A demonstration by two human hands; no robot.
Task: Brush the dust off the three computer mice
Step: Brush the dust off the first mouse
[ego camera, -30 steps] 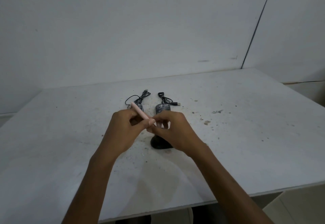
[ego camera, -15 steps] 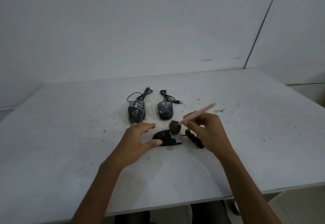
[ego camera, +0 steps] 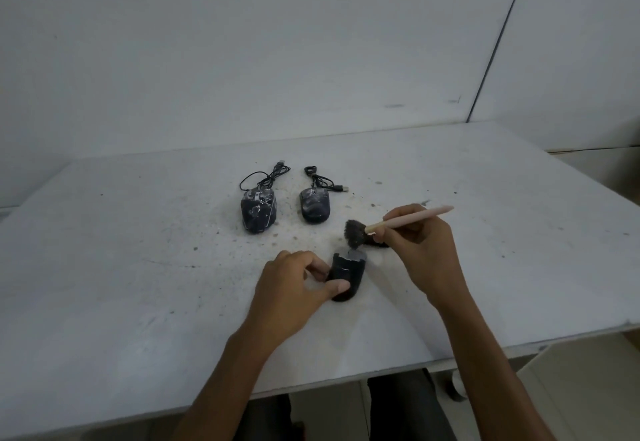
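Three black computer mice lie on a dusty white table. The nearest mouse is gripped at its near end by my left hand, thumb on its side. My right hand holds a brush by its pink handle, dark bristles hovering just above the front of that mouse. Farther back lie a dust-covered left mouse and a dust-covered right mouse, each with a coiled black cable behind it. The near mouse's cable is mostly hidden behind my right hand.
Dust and grit are scattered over the table around the mice. A white wall rises behind the table. The table's near edge runs across the bottom, with my dark-clothed legs below it.
My left hand has closed round the near mouse and turned it to point away from me. The right hand has drawn the brush slightly right, its bristles staying over the mouse's front.
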